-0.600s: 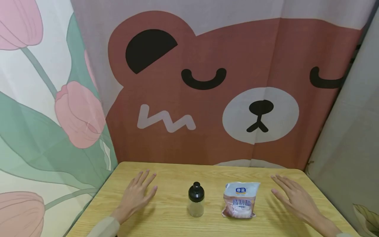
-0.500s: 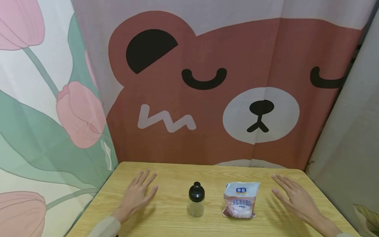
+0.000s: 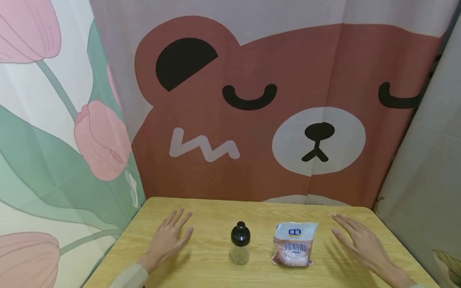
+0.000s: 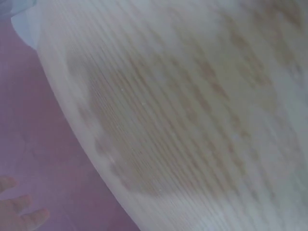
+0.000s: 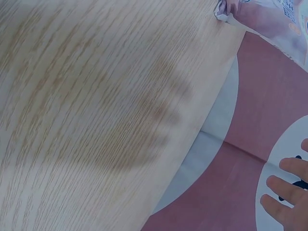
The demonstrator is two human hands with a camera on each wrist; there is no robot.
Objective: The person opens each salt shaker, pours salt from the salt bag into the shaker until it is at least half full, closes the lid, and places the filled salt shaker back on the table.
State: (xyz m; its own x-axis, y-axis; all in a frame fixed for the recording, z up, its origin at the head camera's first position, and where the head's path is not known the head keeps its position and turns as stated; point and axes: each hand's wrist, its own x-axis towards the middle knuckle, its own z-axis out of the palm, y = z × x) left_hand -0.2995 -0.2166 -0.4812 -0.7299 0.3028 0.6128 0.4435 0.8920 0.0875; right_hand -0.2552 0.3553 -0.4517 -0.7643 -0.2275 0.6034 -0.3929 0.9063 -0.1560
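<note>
My left hand (image 3: 167,240) is held over the left part of the wooden table (image 3: 201,272), its fingers straight and spread. On the opposite side my right hand (image 3: 365,246) has its fingers extended too, and it holds nothing. A small clear bottle (image 3: 240,254) with a black knobbed cap stands upright between them; I cannot tell what is inside it. To its right a white and pink bag of salt (image 3: 293,246) sits upright, nearest my right hand but apart from it. Fingertips (image 4: 24,211) show at the left wrist view's corner, and the bag (image 5: 279,24) appears in the right wrist view.
A curtain (image 3: 201,176) with a brown bear print hangs behind the table's far edge. Tulip-patterned cloth (image 3: 54,168) covers the left side, and a pale cloth (image 3: 425,168) hangs at the right. The hands cast shadows on the tabletop.
The head view has shifted slightly, so the whole scene sits a little further right and lower. Neither hand, the bottle nor the bag has visibly moved on the table.
</note>
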